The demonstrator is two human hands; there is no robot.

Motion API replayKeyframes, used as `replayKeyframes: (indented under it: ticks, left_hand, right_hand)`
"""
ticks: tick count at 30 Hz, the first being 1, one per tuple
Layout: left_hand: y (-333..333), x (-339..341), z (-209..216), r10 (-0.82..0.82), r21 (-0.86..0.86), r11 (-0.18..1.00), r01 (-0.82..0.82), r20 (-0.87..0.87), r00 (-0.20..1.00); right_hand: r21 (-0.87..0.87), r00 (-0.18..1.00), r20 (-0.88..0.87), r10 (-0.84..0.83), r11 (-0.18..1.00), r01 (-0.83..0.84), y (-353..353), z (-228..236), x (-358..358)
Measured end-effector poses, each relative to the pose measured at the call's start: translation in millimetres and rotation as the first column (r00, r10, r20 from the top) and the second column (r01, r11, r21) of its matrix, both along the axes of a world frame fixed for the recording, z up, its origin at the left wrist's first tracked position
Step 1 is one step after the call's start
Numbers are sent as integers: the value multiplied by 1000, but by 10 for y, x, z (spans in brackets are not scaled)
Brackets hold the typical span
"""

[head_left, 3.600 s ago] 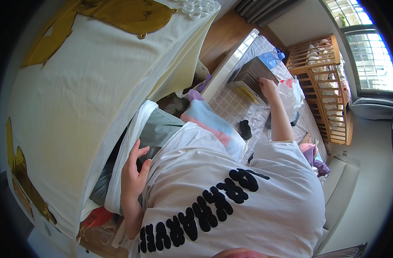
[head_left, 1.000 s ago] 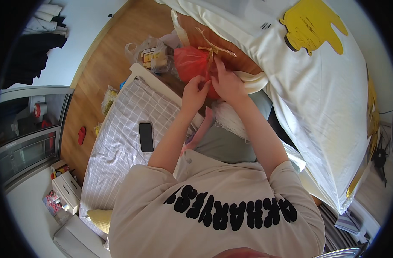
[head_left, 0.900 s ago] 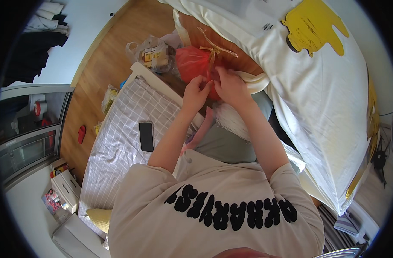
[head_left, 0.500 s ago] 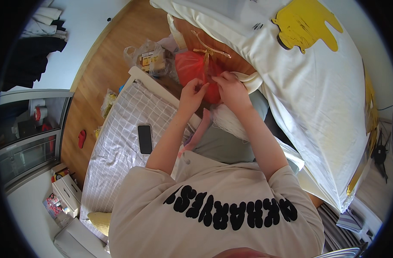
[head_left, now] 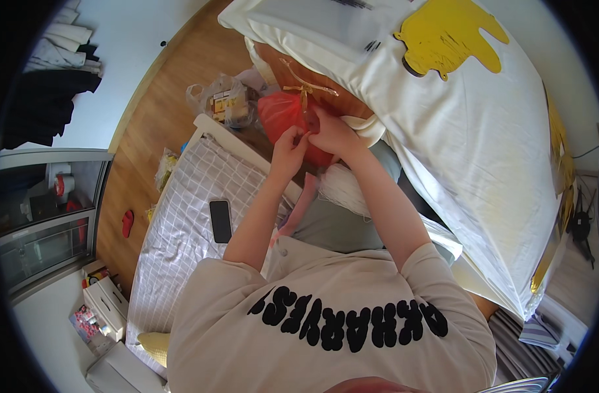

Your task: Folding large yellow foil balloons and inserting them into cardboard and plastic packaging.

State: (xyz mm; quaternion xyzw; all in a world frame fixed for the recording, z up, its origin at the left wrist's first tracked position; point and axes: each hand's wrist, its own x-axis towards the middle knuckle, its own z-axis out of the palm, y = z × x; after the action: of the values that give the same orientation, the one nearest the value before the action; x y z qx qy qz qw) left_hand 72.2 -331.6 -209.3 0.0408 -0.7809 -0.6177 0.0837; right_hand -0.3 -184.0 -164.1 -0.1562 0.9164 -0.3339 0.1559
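Note:
My left hand [head_left: 288,150] and my right hand [head_left: 334,135] meet in front of a red translucent plastic bag [head_left: 277,112]. The fingers of both are pinched closed, fingertips nearly touching; whatever lies between them is too small to make out. Part of the bag shows below and behind my hands. A gold ribbon [head_left: 304,97] with long ends lies at the bag's top. Close to my right wrist sits a bundle of white string [head_left: 343,186] on my lap. A pink strip [head_left: 303,204] hangs beside my left forearm.
On the left, a black phone [head_left: 220,221] rests on a checked bedspread [head_left: 181,196]. Beyond the bed, a clear plastic bag [head_left: 231,103] with boxes stands on the floor. A white-draped table [head_left: 470,170] at right bears a yellow flat shape [head_left: 447,39].
My right hand has come in closer to my left hand, and its fingers have shifted. The whole view has turned slightly. The red bag stays in front of my hands.

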Motion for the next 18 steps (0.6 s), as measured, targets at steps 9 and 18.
replayKeyframes:
  ticks: [9, 18]
  left_hand:
    - [-47, 35, -92, -62, 97, 994, 54, 84, 994]
    - [-135, 65, -84, -71, 73, 995, 61, 139, 988]
  right_hand:
    - [77, 943, 136, 303, 946, -315, 90, -23, -17]
    - [-142, 994, 54, 90, 986, -82, 555, 356, 566]
